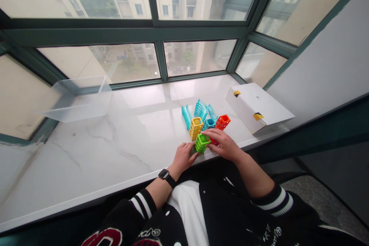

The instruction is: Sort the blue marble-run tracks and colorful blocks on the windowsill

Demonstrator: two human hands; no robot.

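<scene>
A cluster of plastic lattice toy pieces lies on the white marble sill [115,138]. My left hand [183,157], with a dark watch on its wrist, has its fingers curled against a green piece [201,142]. My right hand [223,144] lies over the green piece's right side and a red piece under it, fingers closed on them. Just behind stand a yellow piece [196,127], an orange piece [223,122], a small blue piece [209,123] and several teal curved pieces [200,110].
A clear plastic bin [79,100] sits at the back left of the sill by the window. A white flat box [256,107] with yellow tape lies at the right. The sill's front edge runs just under my wrists.
</scene>
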